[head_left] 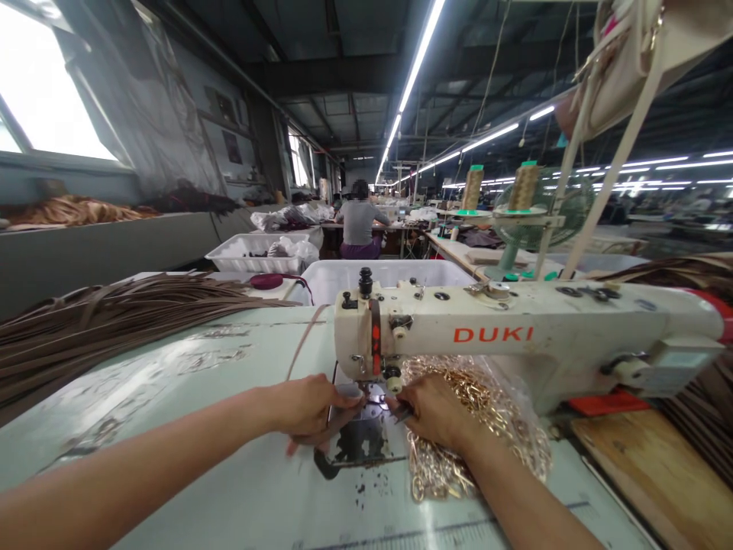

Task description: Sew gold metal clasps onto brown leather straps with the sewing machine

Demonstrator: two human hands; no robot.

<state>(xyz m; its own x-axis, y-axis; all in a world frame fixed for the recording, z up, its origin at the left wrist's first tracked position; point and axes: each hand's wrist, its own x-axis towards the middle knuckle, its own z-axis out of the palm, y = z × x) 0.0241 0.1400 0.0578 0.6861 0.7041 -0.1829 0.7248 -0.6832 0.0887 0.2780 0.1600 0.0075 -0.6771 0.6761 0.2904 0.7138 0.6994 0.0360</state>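
A white DUKI sewing machine (515, 336) stands on the pale green table (188, 428). My left hand (306, 409) is closed in a pinch on a thin brown strap (301, 347) just left of the needle. That strap runs back over the table. My right hand (432, 409) is closed on a small dark piece at the needle plate (358, 439), right of the presser foot. Under my right wrist lies a clear bag of gold metal rings (486, 428).
A heap of brown straps (97, 321) covers the table's left side. White plastic bins (255, 256) stand behind the machine. Thread cones (522, 187) and a green fan (538, 218) rise at the back right. A wooden board (658, 466) lies at right. A person (360, 221) sits far ahead.
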